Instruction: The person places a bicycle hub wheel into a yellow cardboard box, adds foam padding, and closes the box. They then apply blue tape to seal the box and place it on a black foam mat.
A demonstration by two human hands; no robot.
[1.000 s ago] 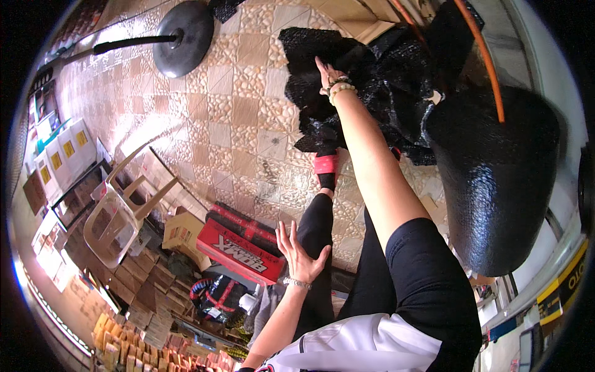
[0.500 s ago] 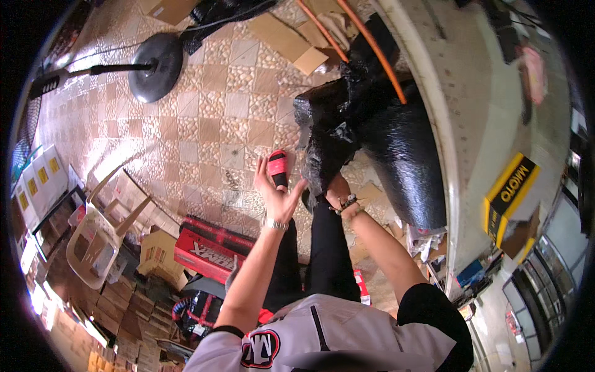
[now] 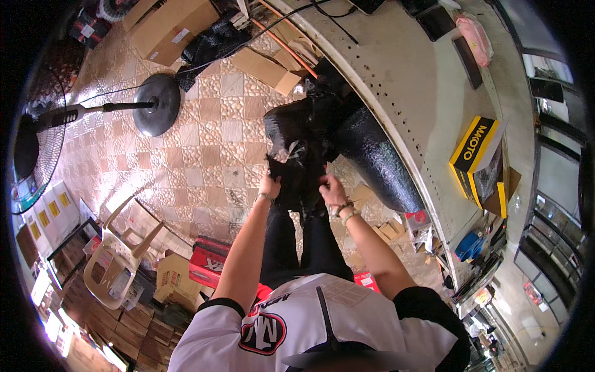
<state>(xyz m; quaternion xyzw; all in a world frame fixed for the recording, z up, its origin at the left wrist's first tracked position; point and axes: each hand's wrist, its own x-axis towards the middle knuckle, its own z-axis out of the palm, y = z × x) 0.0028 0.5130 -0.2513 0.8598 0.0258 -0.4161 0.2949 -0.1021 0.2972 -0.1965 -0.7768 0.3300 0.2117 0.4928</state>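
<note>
A crumpled sheet of black plastic film (image 3: 297, 183) hangs in front of my legs, over where my feet would be. My left hand (image 3: 268, 187) is closed on its left edge. On the opposite side, my right hand (image 3: 333, 191) has its fingers curled at the film's right edge and appears to pinch it; the fingertips are partly hidden. Farther up, the film joins a dark heap of the same plastic (image 3: 288, 121). A thick, glossy black roll (image 3: 381, 162) lies to the right of it, against the counter.
A pale counter (image 3: 396, 68) curves along the right, bearing a yellow-and-black box (image 3: 474, 146). To the left are a fan's round base (image 3: 156, 105) and a beige plastic chair (image 3: 114, 266). A red box (image 3: 207, 263) sits beside my left arm. Cardboard (image 3: 266, 68) lies ahead.
My left hand, open beside a red-and-black item before, now grips the film's edge. My right hand has come out from beside the film, which now spreads between both hands. The view has shifted.
</note>
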